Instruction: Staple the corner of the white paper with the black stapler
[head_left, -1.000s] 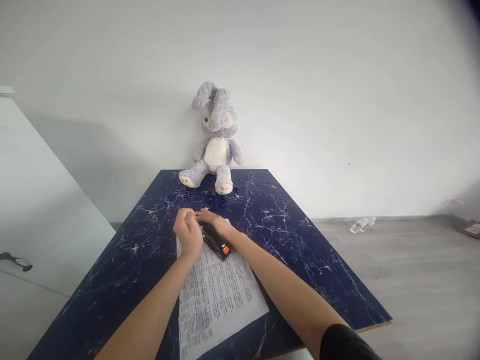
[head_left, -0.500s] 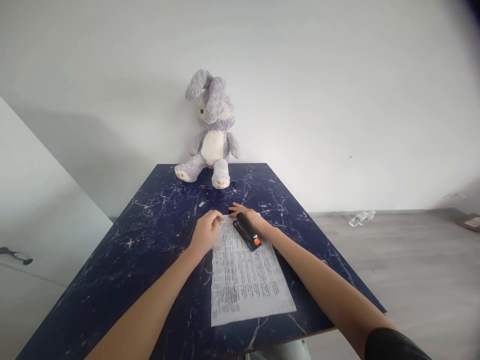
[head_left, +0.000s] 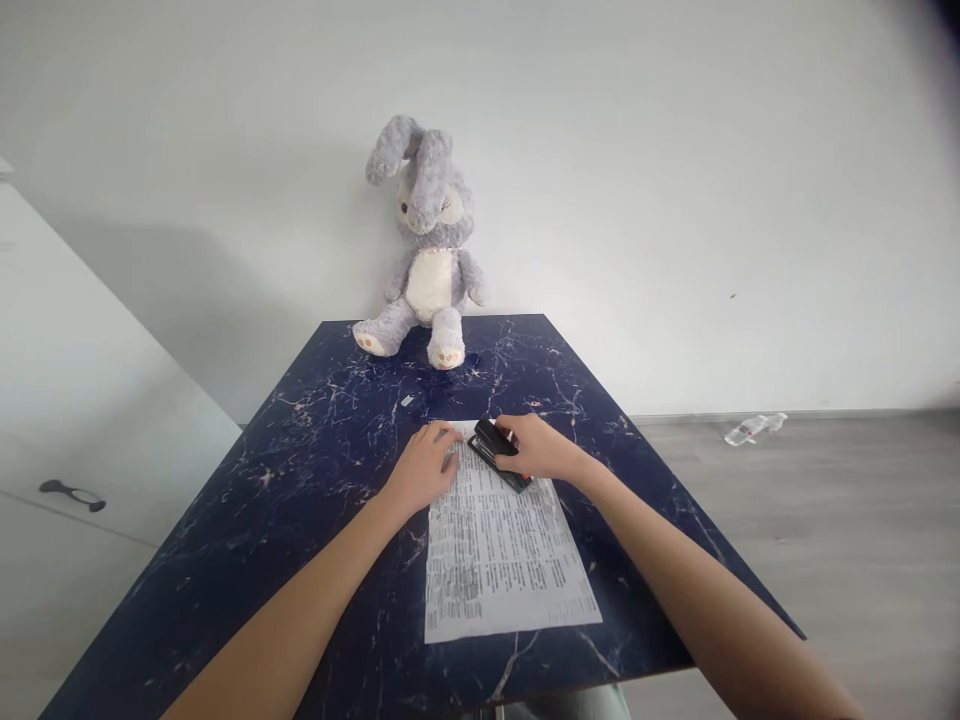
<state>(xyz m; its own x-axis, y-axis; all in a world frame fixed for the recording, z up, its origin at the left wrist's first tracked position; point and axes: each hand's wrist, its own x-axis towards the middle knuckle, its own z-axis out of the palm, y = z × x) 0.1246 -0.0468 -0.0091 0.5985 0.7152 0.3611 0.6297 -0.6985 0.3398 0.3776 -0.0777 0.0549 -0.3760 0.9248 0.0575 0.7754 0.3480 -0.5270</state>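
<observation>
A printed sheet of paper [head_left: 517, 570] lies on the dark blue marbled table. Across its upper part rests a black stapler [head_left: 495, 440] with an orange mark near one end. My right hand [head_left: 536, 447] is closed around the stapler, thumb on the near side and fingers over the far side. My left hand [head_left: 426, 465] lies on the upper left edge of the paper, fingers stretched out and slightly bent, with nothing held in them. The stapler's front end points toward my left fingertips. Whether more sheets lie under the top one I cannot tell.
A grey plush rabbit [head_left: 427, 240] sits at the table's [head_left: 300, 520] far edge against the wall. A small white scrap [head_left: 407, 401] lies beyond my left hand. To the left stands a white cabinet with a black handle [head_left: 73, 495]. A clear plastic bottle [head_left: 754, 429] lies on the floor.
My right hand has come off the paper's top edge and taken hold of the stapler. My left hand has loosened from the top left corner and now lies flatter on the paper.
</observation>
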